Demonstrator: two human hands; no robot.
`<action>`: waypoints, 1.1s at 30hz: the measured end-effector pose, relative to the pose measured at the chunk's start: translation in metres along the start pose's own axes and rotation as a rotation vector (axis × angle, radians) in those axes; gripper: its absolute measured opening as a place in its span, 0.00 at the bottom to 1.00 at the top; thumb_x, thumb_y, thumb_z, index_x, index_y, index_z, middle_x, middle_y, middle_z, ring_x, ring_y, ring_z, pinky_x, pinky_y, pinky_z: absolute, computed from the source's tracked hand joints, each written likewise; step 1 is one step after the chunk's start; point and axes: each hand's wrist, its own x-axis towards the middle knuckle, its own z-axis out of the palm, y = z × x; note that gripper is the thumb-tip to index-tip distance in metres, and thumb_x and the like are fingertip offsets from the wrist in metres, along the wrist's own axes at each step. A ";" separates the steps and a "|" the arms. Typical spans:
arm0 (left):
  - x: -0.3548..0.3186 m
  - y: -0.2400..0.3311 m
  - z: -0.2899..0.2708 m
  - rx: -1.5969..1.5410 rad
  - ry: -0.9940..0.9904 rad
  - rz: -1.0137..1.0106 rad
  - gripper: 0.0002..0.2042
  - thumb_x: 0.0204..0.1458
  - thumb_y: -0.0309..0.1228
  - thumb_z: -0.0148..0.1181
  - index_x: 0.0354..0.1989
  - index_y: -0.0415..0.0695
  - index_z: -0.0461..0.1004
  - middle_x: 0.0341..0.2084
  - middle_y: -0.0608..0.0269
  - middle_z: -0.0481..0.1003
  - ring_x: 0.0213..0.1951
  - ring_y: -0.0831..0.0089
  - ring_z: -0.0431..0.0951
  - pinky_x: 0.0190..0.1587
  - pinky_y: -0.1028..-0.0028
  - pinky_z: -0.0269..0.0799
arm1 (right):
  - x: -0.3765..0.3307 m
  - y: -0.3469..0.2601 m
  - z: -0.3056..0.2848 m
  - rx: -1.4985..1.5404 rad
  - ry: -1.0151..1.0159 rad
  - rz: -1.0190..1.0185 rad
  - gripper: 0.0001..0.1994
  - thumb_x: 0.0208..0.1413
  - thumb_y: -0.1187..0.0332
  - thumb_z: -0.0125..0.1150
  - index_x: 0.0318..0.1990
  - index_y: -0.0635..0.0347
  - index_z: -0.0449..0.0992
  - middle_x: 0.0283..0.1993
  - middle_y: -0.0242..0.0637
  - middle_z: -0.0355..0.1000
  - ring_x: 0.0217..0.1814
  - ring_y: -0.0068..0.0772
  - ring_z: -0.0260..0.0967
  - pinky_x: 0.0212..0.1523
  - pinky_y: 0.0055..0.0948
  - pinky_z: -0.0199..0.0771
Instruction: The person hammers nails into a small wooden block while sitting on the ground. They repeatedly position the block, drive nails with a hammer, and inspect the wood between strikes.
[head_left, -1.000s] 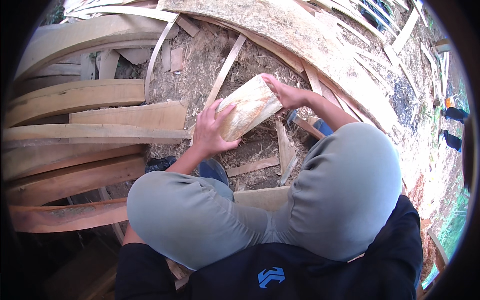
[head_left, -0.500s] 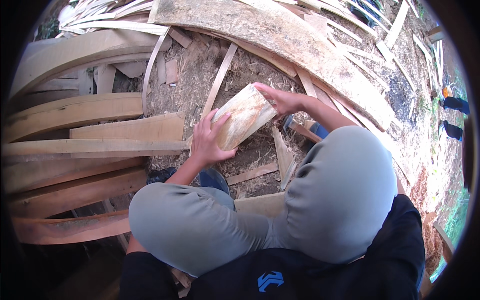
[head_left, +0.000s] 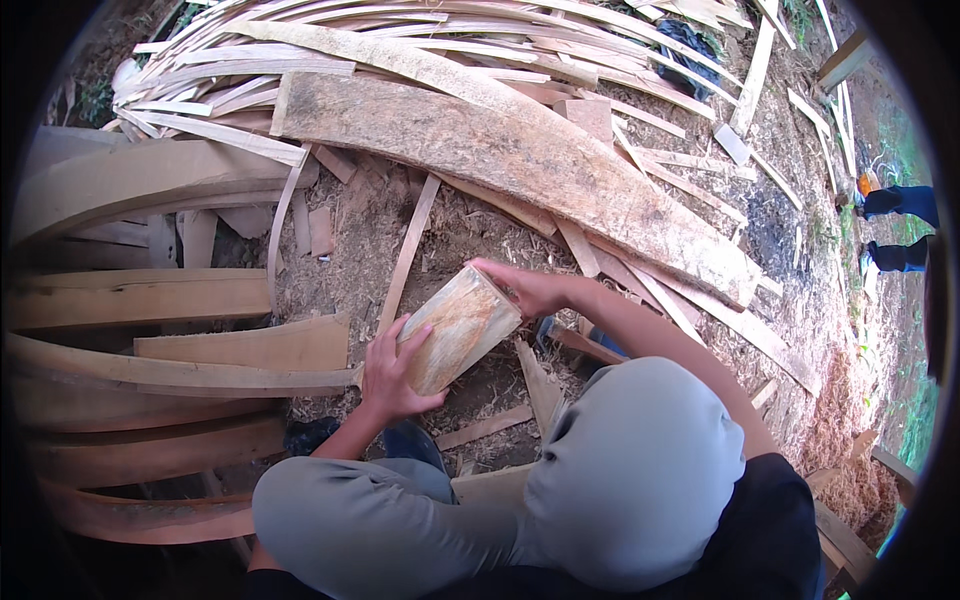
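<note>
Between my two hands is a short, thick wooden block (head_left: 455,330), pale with tan and brown streaks, held at a slant above the ground in front of my knees. My left hand (head_left: 393,372) grips its lower left end, the thumb and fingers spread along the face and edge. At the upper right end my right hand (head_left: 520,290) holds on; part of its fingers is hidden behind the block. Just right of the block, beside my right foot, a tool with a wooden handle (head_left: 585,345) and a dark head lies partly hidden by my knee.
Curved and straight boards (head_left: 140,297) are stacked at the left. A long rough slab (head_left: 500,165) lies across the ground ahead, with many thin wood strips (head_left: 420,30) behind it. Scraps and shavings cover the soil. At the far right another person's legs (head_left: 900,203) show.
The view has tilted upward, so more strips at the back show and everything sits lower. The block stays in both hands, turned slightly.
</note>
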 end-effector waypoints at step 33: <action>0.003 0.001 0.003 0.045 0.019 -0.009 0.52 0.25 0.46 0.79 0.69 0.53 0.66 0.66 0.41 0.62 0.64 0.44 0.67 0.63 0.49 0.60 | 0.005 0.038 0.011 -0.190 0.148 -0.107 0.50 0.51 0.73 0.73 0.78 0.55 0.46 0.78 0.51 0.52 0.80 0.48 0.51 0.77 0.39 0.56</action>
